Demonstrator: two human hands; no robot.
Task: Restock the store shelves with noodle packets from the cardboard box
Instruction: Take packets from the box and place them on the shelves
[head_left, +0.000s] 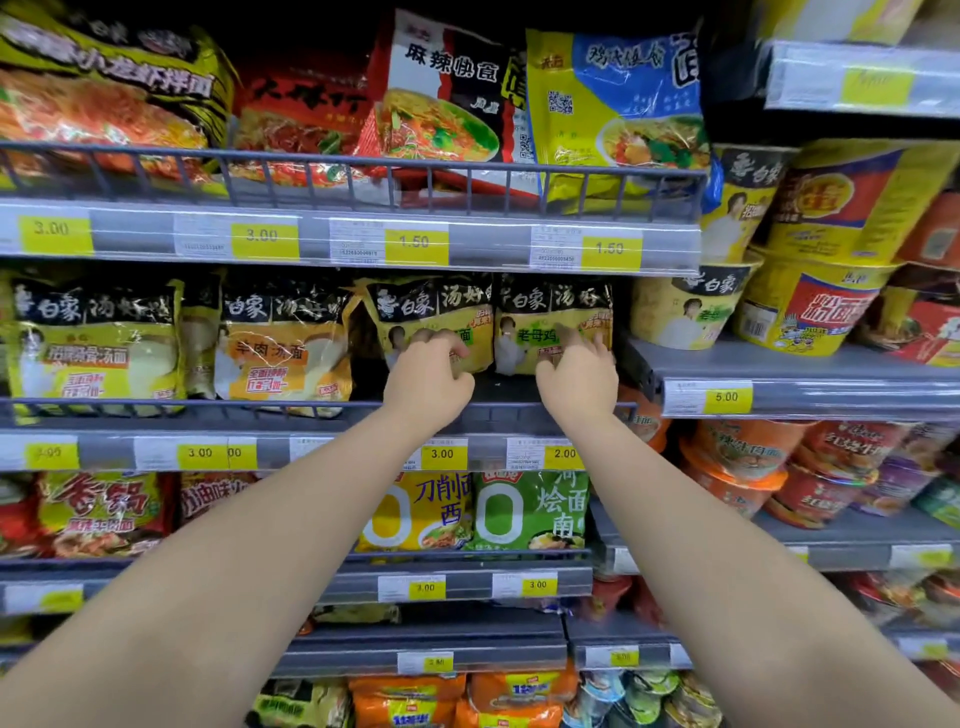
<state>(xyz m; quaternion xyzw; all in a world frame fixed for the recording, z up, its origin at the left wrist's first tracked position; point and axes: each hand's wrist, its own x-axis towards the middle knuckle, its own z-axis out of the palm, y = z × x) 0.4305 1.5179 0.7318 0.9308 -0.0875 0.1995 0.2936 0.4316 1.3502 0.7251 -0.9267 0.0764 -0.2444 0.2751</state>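
Two yellow-and-black noodle packets stand upright side by side on the second shelf (488, 410), at its right end. My left hand (428, 376) reaches over the shelf rail, and its curled fingers hold the front of the left packet (441, 312). My right hand (576, 376) rests its fingertips on the face of the right packet (550, 312), fingers fairly straight. The lower part of both packets is hidden behind my hands. The cardboard box is out of view.
More noodle packets (93, 338) fill the same shelf to the left. A dark gap lies between the orange packet (283, 343) and the left packet. Packets line the shelves above and below. Noodle bowls (810, 306) stack on the right-hand shelving. Price tags run along every shelf edge.
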